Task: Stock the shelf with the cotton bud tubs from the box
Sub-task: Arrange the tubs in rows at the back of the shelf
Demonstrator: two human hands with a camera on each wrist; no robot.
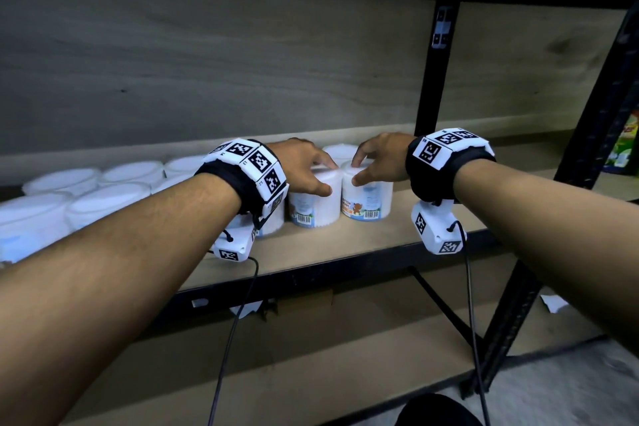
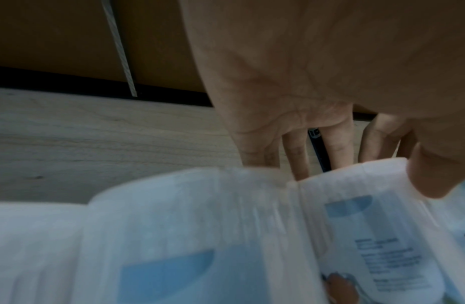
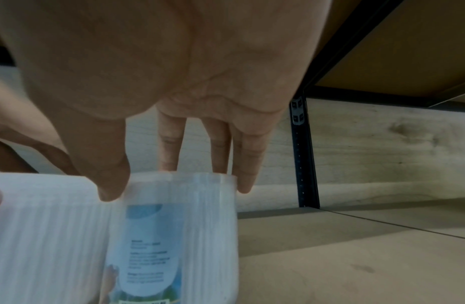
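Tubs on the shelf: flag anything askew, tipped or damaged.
Nothing stands out. The tub under the left hand and the tub under the right hand stand upright side by side on the shelf, lids on, like the rest.

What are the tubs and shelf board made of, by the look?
Cotton bud tubs: apparently translucent plastic, smooth, since white stick-like ridges show through the wall, with a printed label.
Shelf board: probably fibreboard or similar, matte tan, no visible grain.
Back panel: wood-grain finish, possibly laminate.

Bare shelf [image 1: 432, 218] right of tubs [image 1: 368, 199]
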